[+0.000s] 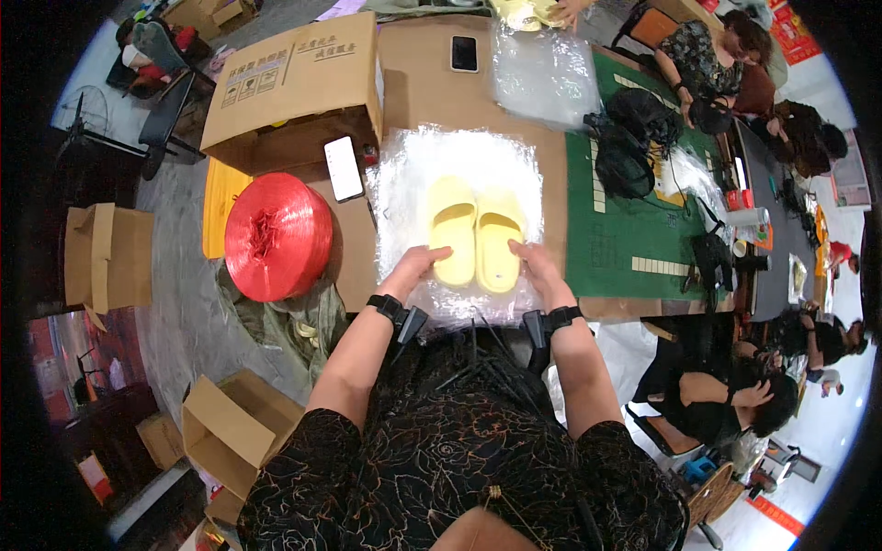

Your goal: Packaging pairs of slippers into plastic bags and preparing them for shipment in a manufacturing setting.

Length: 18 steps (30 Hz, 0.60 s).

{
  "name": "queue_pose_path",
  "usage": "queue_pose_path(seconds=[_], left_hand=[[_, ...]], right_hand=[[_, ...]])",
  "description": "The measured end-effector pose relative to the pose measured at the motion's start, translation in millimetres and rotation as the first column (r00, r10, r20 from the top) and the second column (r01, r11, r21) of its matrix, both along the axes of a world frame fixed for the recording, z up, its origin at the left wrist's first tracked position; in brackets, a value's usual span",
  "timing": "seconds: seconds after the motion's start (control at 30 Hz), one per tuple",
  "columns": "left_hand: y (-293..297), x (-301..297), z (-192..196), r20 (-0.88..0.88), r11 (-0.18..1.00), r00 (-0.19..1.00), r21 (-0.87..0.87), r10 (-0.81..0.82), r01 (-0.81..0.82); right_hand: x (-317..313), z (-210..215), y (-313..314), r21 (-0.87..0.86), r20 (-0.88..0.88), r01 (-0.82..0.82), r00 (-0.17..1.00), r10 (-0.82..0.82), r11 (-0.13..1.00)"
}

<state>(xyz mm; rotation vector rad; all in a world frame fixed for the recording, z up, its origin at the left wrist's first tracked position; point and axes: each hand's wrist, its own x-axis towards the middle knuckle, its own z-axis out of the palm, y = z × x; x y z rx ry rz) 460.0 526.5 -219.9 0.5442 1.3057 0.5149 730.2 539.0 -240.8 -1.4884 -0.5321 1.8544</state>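
A pair of pale yellow slippers lies side by side in front of me, toes away, on a stack of clear plastic bags (404,170). My left hand (418,268) is closed on the heel end of the left slipper (454,268), its thumb on top of the footbed. On the outer side of the right slipper (498,257), my right hand (540,264) grips the heel part in the same way, thumb above. The fingers under both soles are hidden. The slippers touch or nearly touch along their inner edges.
A large red roll of plastic twine (308,234) and an open cardboard box (289,87) stand left, beside a lit phone (344,169). A dark phone (464,53) lies far ahead. Another person's hand (570,9) touches yellow slippers (525,15). Right is a green mat (597,266) with black mesh things (629,165).
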Motion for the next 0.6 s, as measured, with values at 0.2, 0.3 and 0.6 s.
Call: queue_pose_path(seconds=[0.2, 0.3, 0.6], left_hand=[[-5, 1, 17, 0.363, 0.993, 0.925, 0.002, 0.111, -0.120], [-9, 10, 27, 0.603, 0.955, 0.768, 0.033, 0.215, -0.294], [-56, -36, 56, 0.519, 0.917, 0.830, 0.197, 0.203, -0.348]], right_hand=[[-15, 47, 0, 0.274, 0.253, -0.132, 0.965, 0.061, 0.953], [-34, 57, 5, 0.449, 0.489, -0.171, 0.869, -0.082, 0.877], [-90, 81, -4, 0.488, 0.212, -0.359, 0.933, 0.291, 0.796]])
